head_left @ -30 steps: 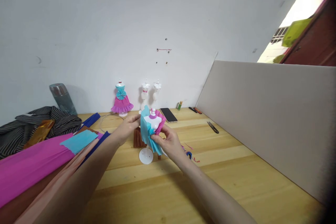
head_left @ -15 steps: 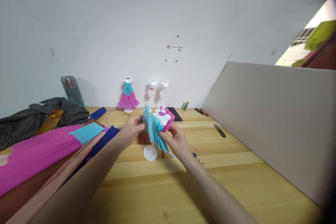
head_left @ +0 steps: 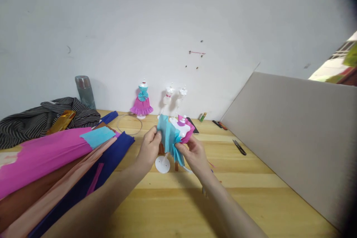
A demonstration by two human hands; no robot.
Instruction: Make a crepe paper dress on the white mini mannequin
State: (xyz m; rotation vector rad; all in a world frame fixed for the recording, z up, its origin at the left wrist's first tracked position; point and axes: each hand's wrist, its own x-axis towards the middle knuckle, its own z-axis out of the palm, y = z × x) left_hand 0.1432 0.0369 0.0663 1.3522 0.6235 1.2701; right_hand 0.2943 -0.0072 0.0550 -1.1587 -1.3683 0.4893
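Between my hands is a small white dress-form mannequin, tilted, its round white base towards me. Pink paper wraps its far side. Turquoise crepe paper lies across its front, gathered into pleats at the waist. My left hand pinches the left edge of the turquoise paper between thumb and fingers. With the thumb on the pleats and fingers behind the body, my right hand grips the mannequin and the gathered paper together. Part of a brown piece shows behind the paper.
A mannequin in a turquoise and pink dress and two bare ones stand by the wall. Crepe paper sheets, striped cloth and a flask are left; snips and a white panel are right.
The view has shifted a little left, so things sit further right. My left hand has turned, and the turquoise paper is spread flatter towards me. Both hands keep their hold.
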